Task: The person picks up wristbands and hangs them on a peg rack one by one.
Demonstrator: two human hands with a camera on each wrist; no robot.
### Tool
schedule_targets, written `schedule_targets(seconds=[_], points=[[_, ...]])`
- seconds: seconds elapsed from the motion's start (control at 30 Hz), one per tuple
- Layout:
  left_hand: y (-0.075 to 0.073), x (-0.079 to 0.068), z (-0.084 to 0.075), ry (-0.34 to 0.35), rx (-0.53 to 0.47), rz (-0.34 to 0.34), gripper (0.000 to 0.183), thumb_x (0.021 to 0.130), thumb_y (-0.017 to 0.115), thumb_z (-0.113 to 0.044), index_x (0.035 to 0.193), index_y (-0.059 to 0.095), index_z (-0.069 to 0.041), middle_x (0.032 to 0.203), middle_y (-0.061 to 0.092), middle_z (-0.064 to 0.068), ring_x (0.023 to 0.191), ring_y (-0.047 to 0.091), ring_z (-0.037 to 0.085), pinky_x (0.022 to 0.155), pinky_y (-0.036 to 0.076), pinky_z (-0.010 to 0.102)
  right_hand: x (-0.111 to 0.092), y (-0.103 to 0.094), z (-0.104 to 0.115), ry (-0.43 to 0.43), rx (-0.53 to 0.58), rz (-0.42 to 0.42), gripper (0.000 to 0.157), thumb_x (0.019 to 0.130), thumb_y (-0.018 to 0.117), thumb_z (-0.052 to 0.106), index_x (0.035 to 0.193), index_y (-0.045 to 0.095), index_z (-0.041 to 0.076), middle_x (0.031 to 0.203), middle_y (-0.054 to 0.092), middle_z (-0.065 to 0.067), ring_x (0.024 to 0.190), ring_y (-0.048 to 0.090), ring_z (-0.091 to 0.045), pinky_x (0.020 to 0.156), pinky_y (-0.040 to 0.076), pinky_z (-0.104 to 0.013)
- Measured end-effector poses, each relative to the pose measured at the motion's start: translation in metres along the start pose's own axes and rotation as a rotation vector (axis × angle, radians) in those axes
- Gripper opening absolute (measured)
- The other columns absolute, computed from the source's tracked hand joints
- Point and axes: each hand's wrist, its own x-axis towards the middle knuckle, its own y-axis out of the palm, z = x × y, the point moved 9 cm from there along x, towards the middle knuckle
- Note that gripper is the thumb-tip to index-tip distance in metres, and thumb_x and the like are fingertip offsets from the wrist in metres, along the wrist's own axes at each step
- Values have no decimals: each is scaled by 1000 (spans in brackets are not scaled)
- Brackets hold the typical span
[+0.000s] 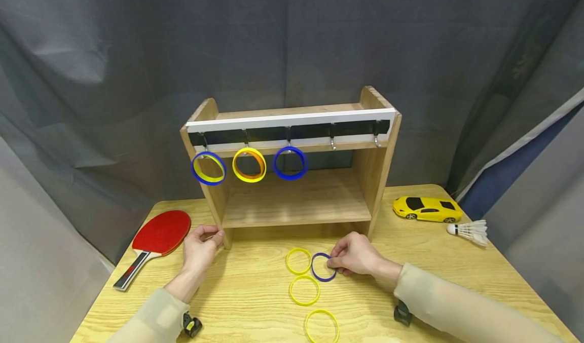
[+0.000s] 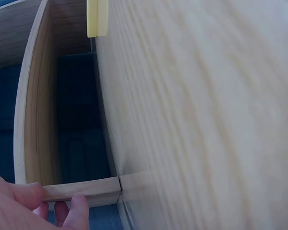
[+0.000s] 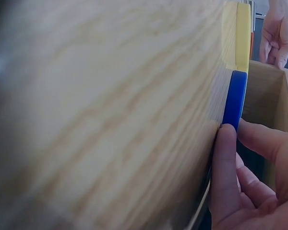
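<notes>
My right hand (image 1: pixel 357 254) pinches the right edge of a blue ring (image 1: pixel 322 279) lying on the table. In the right wrist view, thumb and fingers meet on the blue ring's band (image 3: pixel 235 98). My left hand (image 1: pixel 201 246) holds the lower front edge of the wooden shelf's (image 1: pixel 296 201) left side panel. The left wrist view shows the fingers on both faces of that panel (image 2: pixel 81 188). Three rings hang from the shelf's hooks: a blue-and-yellow one (image 1: pixel 196 172), a yellow-and-orange one (image 1: pixel 234 168) and a blue one (image 1: pixel 276 166).
Yellow rings (image 1: pixel 290 291) lie left of and in front of the blue one. Two hooks (image 1: pixel 332 144) at the right carry no ring. A red table tennis bat (image 1: pixel 161 231) lies at the left, a yellow toy car (image 1: pixel 428 210) and a shuttlecock (image 1: pixel 470 231) at the right.
</notes>
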Motion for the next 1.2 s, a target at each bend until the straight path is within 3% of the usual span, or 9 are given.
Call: schedule_targets(seconds=[0.3,0.57,0.83,1.03,1.2], points=[[0,0,0,-1,-2,-7,24,103,76,-2,124,70,8,116,80,16,90,76,7,81,67,19,1,-1,-2,42,-19,-15,14,90,92,5,81,80,5,71,80,-5,60,75,-14,56,68,-32],[0,0,1,-3,0,-12,24,103,76,-2,124,70,8,117,81,18,89,76,7,80,67,19,-1,-4,2,28,-4,-17,13,91,87,2,81,80,4,70,80,-6,60,76,-16,57,69,-34],[1,-1,-1,1,-4,-11,24,104,76,-2,124,70,9,116,80,17,90,77,8,81,67,20,-8,-16,14,-22,56,0,7,92,83,0,86,80,-1,80,83,-19,62,78,-20,58,70,-37],[1,-2,-2,0,-11,-9,23,104,75,-2,124,70,9,108,80,9,90,76,8,81,67,20,-14,-29,26,-42,94,-6,9,92,86,1,88,79,-3,84,84,-22,65,78,-19,63,72,-42],[1,-3,-3,5,-6,-7,24,104,75,-2,124,70,9,109,80,10,91,76,8,82,68,20,-22,-40,41,-75,109,-13,11,91,88,2,90,79,-4,83,84,-19,66,77,-16,66,73,-44]])
